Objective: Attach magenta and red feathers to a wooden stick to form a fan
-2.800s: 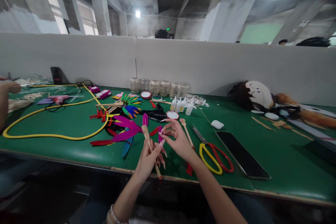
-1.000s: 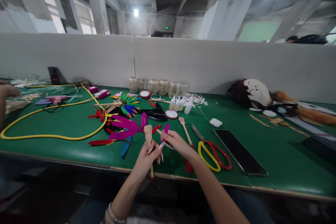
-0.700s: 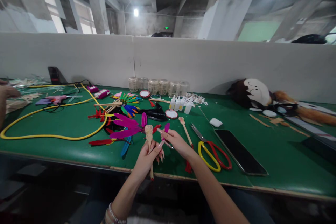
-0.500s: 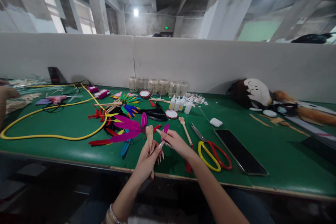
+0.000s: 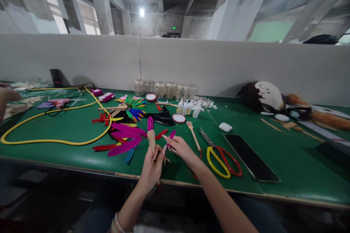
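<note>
Pinching a small purple feather (image 5: pixel 171 135) between thumb and fingertips, the right hand (image 5: pixel 182 149) sits close in beside its partner. The left hand (image 5: pixel 153 167) is wrapped around the stick (image 5: pixel 151 140), fingers curled about the shaft; how hard they press, I can't tell from here.

And here's the line to watch: the stick's long axis points roughly away from the body, broad end standing clear of the fist, shaft running back down into the grip. The feather is just to the right of that broad end and apart from it, its free tip slanting up and right, its lower end aimed down at the left thumb. Touching that thumb, or only beside it? Too small to call. For the feather the right hand is nearer; for the broad end, it's the left.

Over on the other flank, a fan of purple feathers (image 5: pixel 128 129) spreads out leftward over the table (image 5: pixel 300 178), bases meeting at the broad end; fixed there or just lying behind, can't say. A second stick (image 5: pixel 193 134) lies just past the right wrist, then scissors (image 5: pixel 214 148), then a phone (image 5: pixel 251 158). Farther off stand bottles (image 5: pixel 185 108), jars (image 5: pixel 160 89) behind them.
</note>
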`<state>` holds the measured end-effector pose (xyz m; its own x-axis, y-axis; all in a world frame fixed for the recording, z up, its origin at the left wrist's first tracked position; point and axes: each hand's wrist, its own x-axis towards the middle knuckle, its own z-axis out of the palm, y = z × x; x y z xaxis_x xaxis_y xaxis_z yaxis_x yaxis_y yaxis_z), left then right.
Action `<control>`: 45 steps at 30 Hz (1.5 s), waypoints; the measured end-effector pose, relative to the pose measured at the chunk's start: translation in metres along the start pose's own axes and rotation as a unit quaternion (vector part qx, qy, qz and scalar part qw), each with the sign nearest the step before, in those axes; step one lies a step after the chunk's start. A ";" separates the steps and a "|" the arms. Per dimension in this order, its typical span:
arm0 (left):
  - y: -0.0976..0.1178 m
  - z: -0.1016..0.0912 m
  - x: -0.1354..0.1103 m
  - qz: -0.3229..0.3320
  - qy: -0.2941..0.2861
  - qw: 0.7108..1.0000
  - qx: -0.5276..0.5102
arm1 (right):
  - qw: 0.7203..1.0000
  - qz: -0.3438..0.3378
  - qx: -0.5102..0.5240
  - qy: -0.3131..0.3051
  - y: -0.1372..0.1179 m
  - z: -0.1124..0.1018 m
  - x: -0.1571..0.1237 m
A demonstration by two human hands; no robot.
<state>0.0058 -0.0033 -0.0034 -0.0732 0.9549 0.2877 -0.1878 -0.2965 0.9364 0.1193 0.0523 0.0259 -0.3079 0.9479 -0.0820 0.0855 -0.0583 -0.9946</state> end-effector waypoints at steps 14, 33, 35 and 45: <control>0.003 0.001 0.004 -0.040 -0.004 0.999 0.002 | 0.999 -0.006 0.012 0.039 -0.010 -0.011 -0.002; -0.001 0.002 0.003 -0.008 -0.016 0.996 0.087 | 0.993 -0.018 -0.110 0.026 -0.003 -0.010 -0.003; -0.003 0.002 0.002 -0.001 -0.011 0.997 0.082 | 0.993 -0.015 -0.113 0.023 -0.004 -0.008 -0.003; -0.004 0.002 0.000 0.007 0.000 1.000 0.030 | 0.995 -0.013 -0.074 0.073 -0.003 -0.012 0.002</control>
<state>0.0090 -0.0015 -0.0069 -0.0762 0.9505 0.3011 -0.1270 -0.3088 0.9426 0.1300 0.0579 0.0291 -0.1724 0.9844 -0.0354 0.2208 0.0036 -0.9753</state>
